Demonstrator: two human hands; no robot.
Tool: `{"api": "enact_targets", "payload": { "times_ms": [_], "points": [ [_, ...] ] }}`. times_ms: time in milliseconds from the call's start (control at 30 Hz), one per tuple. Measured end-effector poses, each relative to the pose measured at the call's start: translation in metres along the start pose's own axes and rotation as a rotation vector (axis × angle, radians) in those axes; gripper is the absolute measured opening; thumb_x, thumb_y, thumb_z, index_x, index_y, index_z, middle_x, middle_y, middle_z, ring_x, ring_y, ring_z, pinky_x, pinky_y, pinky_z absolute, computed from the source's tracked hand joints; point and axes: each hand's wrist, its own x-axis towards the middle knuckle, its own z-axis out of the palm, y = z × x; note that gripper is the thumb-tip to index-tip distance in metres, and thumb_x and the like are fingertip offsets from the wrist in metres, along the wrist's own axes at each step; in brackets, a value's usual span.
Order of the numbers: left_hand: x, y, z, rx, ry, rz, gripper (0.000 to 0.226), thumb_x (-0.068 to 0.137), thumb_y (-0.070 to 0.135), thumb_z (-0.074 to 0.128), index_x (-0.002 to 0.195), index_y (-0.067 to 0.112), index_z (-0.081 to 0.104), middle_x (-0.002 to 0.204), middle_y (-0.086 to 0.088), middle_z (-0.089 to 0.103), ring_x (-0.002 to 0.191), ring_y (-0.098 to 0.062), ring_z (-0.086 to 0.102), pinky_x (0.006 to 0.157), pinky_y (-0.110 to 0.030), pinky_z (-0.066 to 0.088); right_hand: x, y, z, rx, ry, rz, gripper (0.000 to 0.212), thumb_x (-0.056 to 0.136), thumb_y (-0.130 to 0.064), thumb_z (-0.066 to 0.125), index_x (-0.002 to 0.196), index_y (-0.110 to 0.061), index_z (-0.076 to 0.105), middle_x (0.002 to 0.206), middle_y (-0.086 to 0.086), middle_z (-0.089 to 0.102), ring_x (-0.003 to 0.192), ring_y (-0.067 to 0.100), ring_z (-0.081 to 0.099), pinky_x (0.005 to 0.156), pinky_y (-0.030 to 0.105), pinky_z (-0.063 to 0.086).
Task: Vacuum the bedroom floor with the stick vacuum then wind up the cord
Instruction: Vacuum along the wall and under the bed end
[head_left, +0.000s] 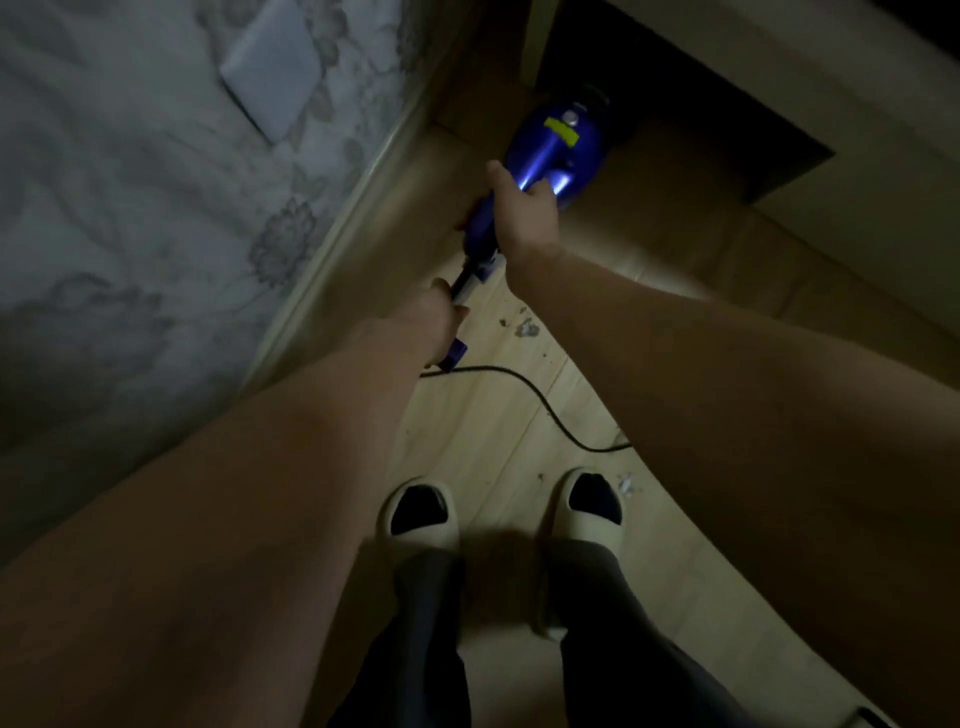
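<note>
Two bare forearms reach forward from the bottom corners, and between them stand the person's feet in pale open-toed slippers (420, 514) over dark socks, below dark trouser legs, on the light wooden floor (488, 447).

The left hand (431, 317) is curled round the upper end of the vacuum's handle, fingers closed on it. The right hand (522, 208) grips the handle further along, just behind the blue body, its fingers wrapped under and out of sight. The vacuum (553, 143) is blue with a yellow label on top, and points away from the person toward the dark gap (675, 104) under a piece of pale furniture at the far end of the floor. Its head is hidden in that shadow.

A black cord (540, 402) leaves the handle near the left hand and curves across the floor toward the right forearm, which hides the rest of it. Small bits of dust and debris (524, 327) lie on the floor just beneath the hands, with a few more beside the right slipper.

Along the floor's left edge runs a bed (156, 182) with a grey flowered cover.
</note>
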Motion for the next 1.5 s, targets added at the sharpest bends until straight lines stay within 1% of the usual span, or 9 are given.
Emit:
{"api": "enact_targets", "payload": {
  "times_ms": [67,200,367,533,800,967,1133,1367,1500],
  "points": [
    [-0.026,0.002,-0.016,0.035,-0.032,-0.015,0.034,0.101,0.029,0.040,0.118,0.001,0.048,0.114,-0.020,0.058,0.103,-0.033,0.056,0.082,-0.036,0.043,-0.023,-0.020,-0.002,-0.002,0.008,0.056,0.038,0.097,-0.030,0.053,0.119,-0.001,0.042,0.101,0.016,0.059,0.095,0.029,0.062,0.083,0.037,0.052],
    [-0.071,0.012,-0.033,0.008,-0.021,-0.009,0.027,0.098,0.027,0.044,0.107,0.002,0.052,0.102,-0.018,0.060,0.088,-0.030,0.057,0.067,-0.031,0.040,-0.058,-0.049,-0.013,0.123,0.040,0.134,0.024,0.099,-0.022,0.050,0.108,-0.004,0.036,0.065,0.007,0.053,0.045,0.012,0.059,0.048,0.025,0.048],
    [-0.118,0.032,-0.045,-0.019,0.043,0.011,0.029,0.098,0.028,0.045,0.097,0.002,0.056,0.094,-0.018,0.062,0.080,-0.029,0.057,0.064,-0.026,0.037,-0.083,-0.070,-0.025,0.114,0.138,0.212,0.017,0.098,-0.025,0.046,0.096,-0.010,0.038,0.064,0.006,0.055,0.052,0.017,0.056,0.052,0.029,0.048],
    [-0.141,0.057,-0.069,0.106,-0.034,0.022,0.035,0.099,0.035,0.042,0.079,0.006,0.049,0.068,-0.007,0.049,0.059,-0.020,0.047,0.049,-0.028,0.031,-0.095,-0.077,-0.051,0.174,0.229,0.319,0.018,0.097,-0.027,0.043,0.105,-0.011,0.040,0.074,0.007,0.060,0.056,0.015,0.057,0.048,0.027,0.037],
    [-0.146,0.100,-0.015,0.160,0.018,0.032,0.032,0.099,0.035,0.043,0.083,0.009,0.051,0.065,-0.004,0.047,0.069,-0.025,0.055,0.052,-0.029,0.038,-0.081,-0.063,-0.120,0.207,0.127,0.363,0.012,0.100,-0.018,0.044,0.091,-0.010,0.039,0.066,0.006,0.055,0.049,0.014,0.055,0.046,0.024,0.046],
    [-0.153,0.104,0.021,0.123,0.082,0.020,0.036,0.099,0.041,0.039,0.081,0.011,0.049,0.064,-0.004,0.048,0.068,-0.028,0.057,0.055,-0.031,0.040,-0.083,-0.049,-0.137,0.205,0.087,0.354,0.031,0.099,-0.017,0.046,0.126,-0.005,0.035,0.066,0.008,0.054,0.048,0.016,0.054,0.046,0.025,0.049],
    [-0.144,0.077,0.035,0.186,0.088,0.018,0.036,0.100,0.038,0.038,0.101,0.006,0.055,0.086,-0.014,0.060,0.080,-0.031,0.059,0.064,-0.035,0.046,-0.083,-0.023,-0.125,0.209,-0.012,0.297,0.011,0.094,-0.006,0.051,0.093,-0.001,0.041,0.066,0.014,0.054,0.049,0.023,0.056,0.053,0.034,0.050],
    [-0.138,0.044,0.066,0.159,0.098,0.025,0.035,0.100,0.037,0.040,0.104,0.005,0.052,0.089,-0.015,0.060,0.071,-0.026,0.053,0.060,-0.034,0.042,-0.082,0.025,-0.109,0.169,-0.050,0.199,0.019,0.093,-0.004,0.050,0.107,-0.004,0.038,0.065,0.010,0.056,0.045,0.017,0.059,0.047,0.028,0.050],
    [-0.145,0.048,0.075,0.126,0.117,0.060,0.034,0.100,0.037,0.039,0.097,0.006,0.051,0.092,-0.017,0.063,0.073,-0.027,0.056,0.061,-0.035,0.046,-0.086,0.028,-0.118,0.124,-0.075,0.193,0.023,0.093,-0.004,0.050,0.114,-0.001,0.042,0.066,0.011,0.056,0.048,0.018,0.060,0.056,0.033,0.054]
  ]
}}
